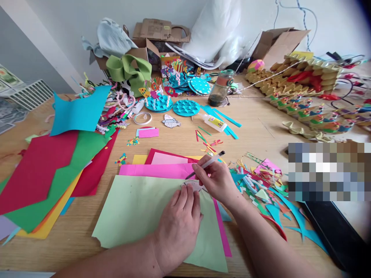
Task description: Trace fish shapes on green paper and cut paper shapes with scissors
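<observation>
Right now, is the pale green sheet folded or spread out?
Spread out: the sheet lies open over the bright pink paper, no folded-over part showing, the left hand resting on it.

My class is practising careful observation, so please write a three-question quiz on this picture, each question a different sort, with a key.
1. Which hand is holding the pen?
2. Fill the gap: the white bottle with the yellow label lies on its ____.
3. Choose one. The large sheet uppermost beneath the left hand is:
A) red
B) bright pink
C) pale green

Key:
1. The right hand.
2. Side.
3. C, the pale green sheet.
</observation>
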`<state>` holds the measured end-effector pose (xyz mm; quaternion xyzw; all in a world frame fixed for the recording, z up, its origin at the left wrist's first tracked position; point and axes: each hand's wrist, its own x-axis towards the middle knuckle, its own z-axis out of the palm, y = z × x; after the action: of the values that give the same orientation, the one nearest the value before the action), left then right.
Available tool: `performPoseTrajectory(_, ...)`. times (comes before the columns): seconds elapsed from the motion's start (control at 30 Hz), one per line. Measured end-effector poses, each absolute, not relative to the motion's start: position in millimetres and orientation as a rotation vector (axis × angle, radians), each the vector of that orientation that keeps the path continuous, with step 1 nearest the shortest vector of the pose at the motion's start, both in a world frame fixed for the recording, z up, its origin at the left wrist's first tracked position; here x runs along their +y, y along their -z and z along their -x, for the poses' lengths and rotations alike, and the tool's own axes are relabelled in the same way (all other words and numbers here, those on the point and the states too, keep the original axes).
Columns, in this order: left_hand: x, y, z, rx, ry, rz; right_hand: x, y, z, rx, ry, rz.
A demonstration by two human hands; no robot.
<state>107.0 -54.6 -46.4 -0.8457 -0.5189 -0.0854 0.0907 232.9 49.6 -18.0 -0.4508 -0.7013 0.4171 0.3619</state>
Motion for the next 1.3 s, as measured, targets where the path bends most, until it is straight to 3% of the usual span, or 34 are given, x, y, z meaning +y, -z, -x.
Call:
performPoseTrajectory(0.7,-56.4,49.3,-109.4,-1.542,0.263,2.503,46.6,22.2,-226.4,-2.037,-1.019,1.107)
performPoseTrajectory(1.03,-55.8,44.9,-108.2,-1.531,0.243,2.509,53.9,14.7,-235.0,-1.643,-0.984,1.244)
performPoseTrajectory(1.3,-56.1,46.2,-107.8,-1.535,0.230,2.525,48.9,23.6,-228.9,-1.887,-1.078,1.178)
